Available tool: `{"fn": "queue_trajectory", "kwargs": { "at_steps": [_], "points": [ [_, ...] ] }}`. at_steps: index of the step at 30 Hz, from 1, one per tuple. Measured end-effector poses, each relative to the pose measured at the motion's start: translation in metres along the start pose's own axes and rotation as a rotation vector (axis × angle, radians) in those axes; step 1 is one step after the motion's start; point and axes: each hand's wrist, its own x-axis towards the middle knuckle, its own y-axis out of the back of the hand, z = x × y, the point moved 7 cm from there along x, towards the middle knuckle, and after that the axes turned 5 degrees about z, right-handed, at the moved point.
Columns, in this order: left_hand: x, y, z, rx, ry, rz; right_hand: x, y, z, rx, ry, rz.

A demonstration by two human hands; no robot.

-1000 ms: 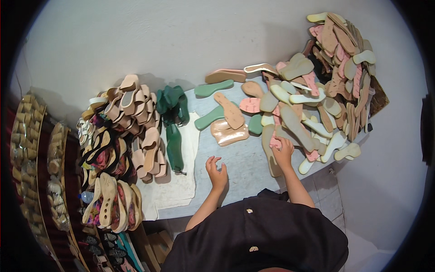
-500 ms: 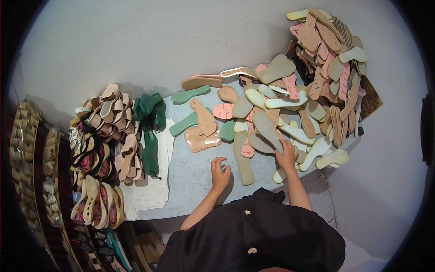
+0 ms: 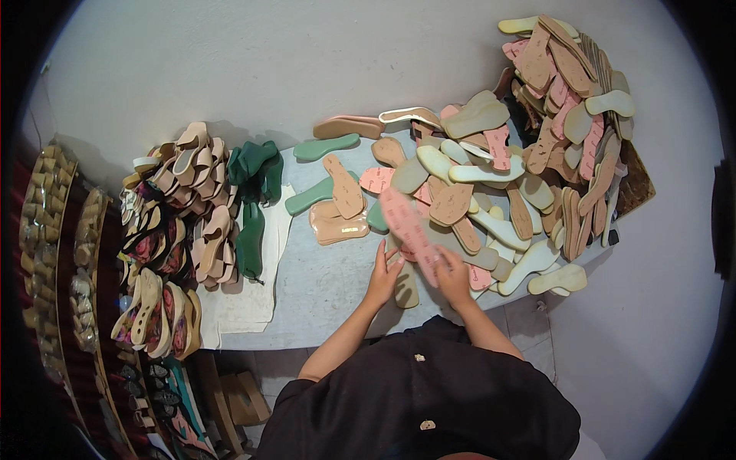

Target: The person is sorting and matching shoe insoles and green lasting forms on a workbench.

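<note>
Handling over counter (image 3: pixel 318 280): left hand (image 3: pixel 380 282) spread, just beside pink insole (image 3: pixel 406 228); right hand (image 3: pixel 454 282) pinching its near end. Judgement: grip by edges, avoid bending, hold free end clear of insole pile (image 3: pixel 491 175).

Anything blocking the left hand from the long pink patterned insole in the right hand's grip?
Nothing visible blocks the left hand from the long pink patterned insole. Another pink piece shows between them but seems to lie beneath.

Even the pink insole (image 3: pixel 408 228) shows no legible print.
</note>
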Motion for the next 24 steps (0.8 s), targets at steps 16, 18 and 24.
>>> {"fn": "queue_trajectory", "kwargs": {
  "at_steps": [16, 18, 24],
  "points": [
    [-0.017, 0.164, -0.040, 0.169, 0.107, 0.398, -0.047, -0.116, 0.010, -0.418, -0.056, -0.551],
    [-0.020, 0.178, -0.037, 0.203, 0.017, 0.450, -0.042, -0.114, 0.018, -0.558, -0.102, -0.431],
    [-0.019, 0.208, -0.044, 0.159, 0.012, 0.491, -0.037, -0.120, 0.028, -0.671, -0.221, -0.289]
  ]
}}
